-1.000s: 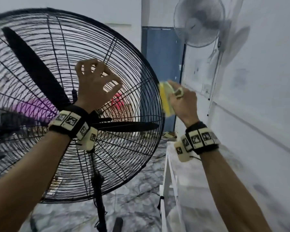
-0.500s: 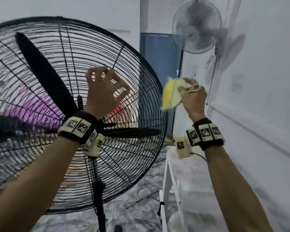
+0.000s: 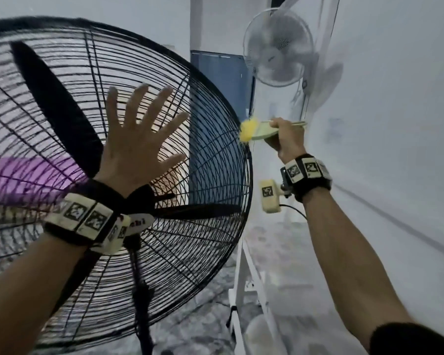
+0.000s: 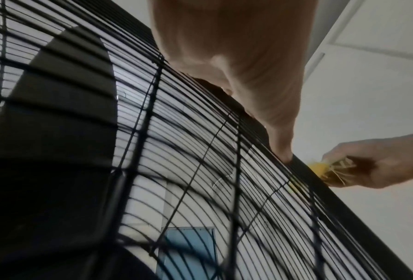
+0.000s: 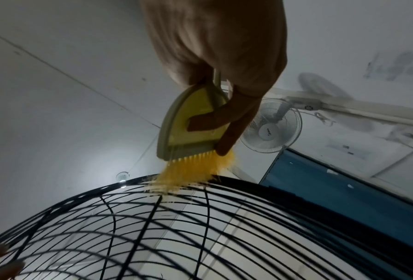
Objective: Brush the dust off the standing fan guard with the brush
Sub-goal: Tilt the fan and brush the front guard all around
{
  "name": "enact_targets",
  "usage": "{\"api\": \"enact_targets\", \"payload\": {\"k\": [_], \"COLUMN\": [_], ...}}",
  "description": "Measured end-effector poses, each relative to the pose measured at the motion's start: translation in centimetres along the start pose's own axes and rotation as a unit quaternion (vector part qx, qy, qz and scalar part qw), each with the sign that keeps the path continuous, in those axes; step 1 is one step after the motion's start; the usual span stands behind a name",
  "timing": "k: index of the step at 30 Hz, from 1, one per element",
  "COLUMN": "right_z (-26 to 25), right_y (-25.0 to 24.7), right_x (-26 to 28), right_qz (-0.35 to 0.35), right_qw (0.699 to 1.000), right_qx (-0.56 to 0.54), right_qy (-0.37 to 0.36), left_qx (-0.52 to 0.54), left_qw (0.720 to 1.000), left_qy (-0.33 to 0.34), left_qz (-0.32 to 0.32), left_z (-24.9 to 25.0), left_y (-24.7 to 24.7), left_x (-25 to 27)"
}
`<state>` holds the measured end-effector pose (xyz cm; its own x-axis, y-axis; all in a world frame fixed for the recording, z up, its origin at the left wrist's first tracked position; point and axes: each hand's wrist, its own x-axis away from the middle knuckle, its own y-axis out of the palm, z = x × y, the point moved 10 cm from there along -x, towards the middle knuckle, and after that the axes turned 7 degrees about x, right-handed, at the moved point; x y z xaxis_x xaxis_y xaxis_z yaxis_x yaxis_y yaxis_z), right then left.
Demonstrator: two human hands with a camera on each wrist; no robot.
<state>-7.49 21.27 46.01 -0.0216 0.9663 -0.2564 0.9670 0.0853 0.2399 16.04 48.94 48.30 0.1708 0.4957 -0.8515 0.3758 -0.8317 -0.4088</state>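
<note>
The black wire fan guard [image 3: 210,190] of the standing fan fills the left of the head view, with black blades [image 3: 54,106] behind it. My left hand [image 3: 136,139] lies flat on the guard with fingers spread and straight; in the left wrist view its fingers [image 4: 282,151] press on the wires near the rim. My right hand [image 3: 287,139] grips a small pale green brush [image 5: 191,121] with yellow bristles [image 3: 249,130]. The bristles [image 5: 188,176] touch the guard's outer rim [image 5: 236,181] on its right side.
A white wall fan [image 3: 278,47] hangs on the wall behind. A blue door [image 3: 221,80] stands beyond the guard. A white metal frame [image 3: 244,272] stands on the marble floor right of the fan pole [image 3: 141,298]. A white wall runs along the right.
My left hand has opened from curled fingers to a flat spread palm on the guard. The brush turned from upright to level and now meets the rim.
</note>
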Motion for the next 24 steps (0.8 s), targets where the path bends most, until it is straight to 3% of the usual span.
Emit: {"api": "enact_targets", "payload": {"k": [4, 9, 14, 16, 21, 24], "right_z": [-0.5, -1.2, -0.9, 0.5, -1.0, -0.4], "right_y": [0.3, -0.2, -3.7, -2.9, 0.3, -1.0], "right_x": [2.7, 4.2, 2.5, 0.4, 3.8, 2.6], "right_qz": [0.011, -0.029, 0.108, 0.085, -0.037, 0.015], "right_qw": [1.000, 1.000, 0.992, 0.996, 0.999, 0.998], "right_qx": [-0.001, -0.010, -0.055, -0.012, -0.022, -0.062], "right_qy": [-0.015, 0.005, 0.025, 0.036, 0.029, 0.022], "left_qx": [0.028, 0.023, 0.049, 0.059, 0.068, 0.069], "left_qw": [0.999, 0.998, 0.998, 0.997, 0.997, 0.997], "left_qy": [-0.001, 0.010, 0.015, 0.014, 0.013, 0.013], "left_qz": [-0.031, -0.052, -0.045, -0.046, -0.026, -0.031], "left_z": [-0.6, -1.0, -0.8, -0.9, -1.7, -1.7], "left_y": [0.4, 0.6, 0.2, 0.2, -0.1, -0.3], "left_x": [-0.7, -1.4, -1.4, -1.6, -1.3, -1.1]}}
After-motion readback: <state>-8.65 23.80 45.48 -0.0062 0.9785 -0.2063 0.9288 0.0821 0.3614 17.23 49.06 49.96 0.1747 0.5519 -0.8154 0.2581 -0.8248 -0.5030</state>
